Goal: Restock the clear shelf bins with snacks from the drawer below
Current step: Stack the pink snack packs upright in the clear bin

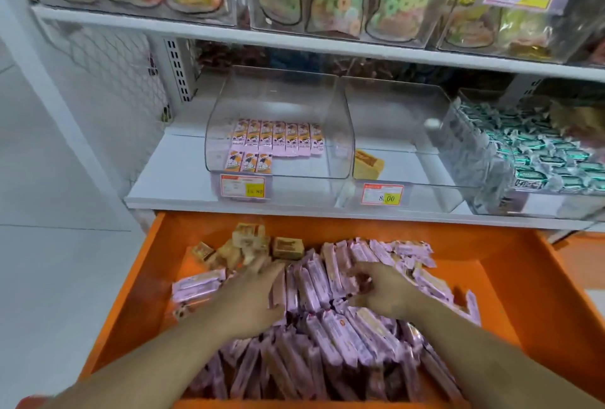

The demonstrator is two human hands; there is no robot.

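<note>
risk: pink packets (327,281) could be spilled outside orange drawer (540,294) | cause: loose bunch squeezed between left hand (252,297) and right hand (383,290) | grip: both grasping packets, blurred | target: left clear bin (278,107) upper centre

Bright, even indoor light fills the frame, with only soft, faint shadows. The white shelf (229,194) and the floor at the left look washed out. Glare streaks the clear bins (278,120) at the centre and the top edge. Wide-angle distortion bends the shelf lines toward the corners. Motion blur smears the upper right, both hands and the pink packets (327,336) at the bottom.
</note>
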